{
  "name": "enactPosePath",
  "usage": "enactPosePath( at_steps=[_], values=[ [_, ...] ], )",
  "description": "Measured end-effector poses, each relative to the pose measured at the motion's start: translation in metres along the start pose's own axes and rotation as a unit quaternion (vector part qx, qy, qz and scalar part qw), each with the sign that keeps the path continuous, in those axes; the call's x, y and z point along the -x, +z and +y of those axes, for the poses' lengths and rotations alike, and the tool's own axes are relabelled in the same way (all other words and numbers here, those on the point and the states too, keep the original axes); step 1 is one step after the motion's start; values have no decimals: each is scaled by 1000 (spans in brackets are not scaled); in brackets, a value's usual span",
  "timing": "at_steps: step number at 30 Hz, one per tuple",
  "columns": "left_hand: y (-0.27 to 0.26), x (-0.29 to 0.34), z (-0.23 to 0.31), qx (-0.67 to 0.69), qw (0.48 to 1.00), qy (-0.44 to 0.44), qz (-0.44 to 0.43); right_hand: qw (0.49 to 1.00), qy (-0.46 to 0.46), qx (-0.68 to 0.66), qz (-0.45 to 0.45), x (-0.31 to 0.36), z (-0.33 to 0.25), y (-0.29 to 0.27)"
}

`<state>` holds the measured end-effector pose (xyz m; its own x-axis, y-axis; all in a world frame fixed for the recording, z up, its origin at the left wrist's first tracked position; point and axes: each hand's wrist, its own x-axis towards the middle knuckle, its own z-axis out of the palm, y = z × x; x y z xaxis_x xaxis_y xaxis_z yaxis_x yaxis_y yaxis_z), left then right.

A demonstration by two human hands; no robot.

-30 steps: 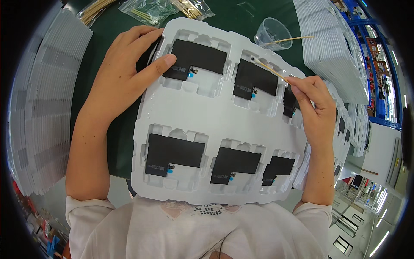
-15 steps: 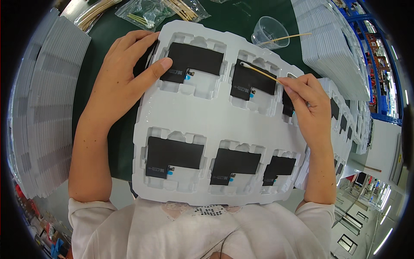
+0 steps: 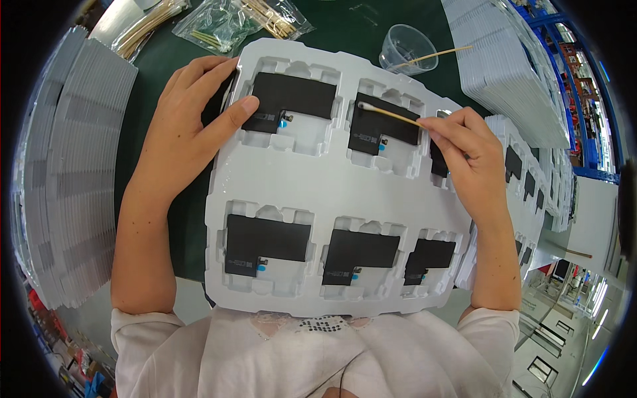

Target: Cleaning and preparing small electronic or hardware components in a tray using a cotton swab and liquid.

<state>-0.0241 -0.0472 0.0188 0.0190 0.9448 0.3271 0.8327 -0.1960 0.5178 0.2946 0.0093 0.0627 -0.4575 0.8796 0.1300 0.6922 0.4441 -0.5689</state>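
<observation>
A white moulded plastic tray (image 3: 332, 192) lies in front of me, with several black L-shaped batteries in its recesses. My left hand (image 3: 189, 126) grips its far left edge, the thumb reaching over the rim beside the far left battery (image 3: 298, 93). Between thumb and fingers, my right hand (image 3: 468, 149) pinches a cotton swab (image 3: 391, 114) by its wooden stick. The swab's white tip is over the upper left part of the far middle battery (image 3: 381, 129); whether it touches cannot be made out. Another battery (image 3: 438, 159) is partly hidden behind my right hand.
A clear plastic cup (image 3: 408, 48) with a swab stick leaning in it stands beyond the tray. Bags of swabs (image 3: 272, 18) lie at the far left. White tray stacks rise on the left (image 3: 83, 172) and far right (image 3: 504, 73). More battery-filled trays (image 3: 524, 172) sit at the right.
The swab and my right hand have moved slightly left and nearer over the far middle battery. My left hand still holds the tray's edge.
</observation>
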Motion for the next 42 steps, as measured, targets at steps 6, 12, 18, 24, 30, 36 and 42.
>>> enactPosePath(
  at_steps=[6, 12, 18, 24, 30, 36, 42],
  values=[
    [-5, -5, 0, 15, 999, 43, 7, 996, -17, -43, 74, -2, 2, -8],
    [-4, -2, 1, 20, 999, 32, 0, 972, 36, -206, 109, 5, 8, -39],
    [-2, 3, 0, 41, 999, 19, -7, 978, 37, -198, 58, 19, 10, -61],
    [-9, 1, 1, 10, 999, 40, -11, 991, 50, -119, -25, 27, 34, -70],
    [-6, -1, -2, 23, 999, 22, -22, 992, 64, -111, -11, 35, 51, -63],
    [-3, 3, -10, 59, 998, -7, -26, 991, 53, -124, -15, 39, 65, -69],
    [-8, -1, -2, 41, 997, -32, -48, 998, 23, -50, -25, 41, 57, -66]
  ],
)
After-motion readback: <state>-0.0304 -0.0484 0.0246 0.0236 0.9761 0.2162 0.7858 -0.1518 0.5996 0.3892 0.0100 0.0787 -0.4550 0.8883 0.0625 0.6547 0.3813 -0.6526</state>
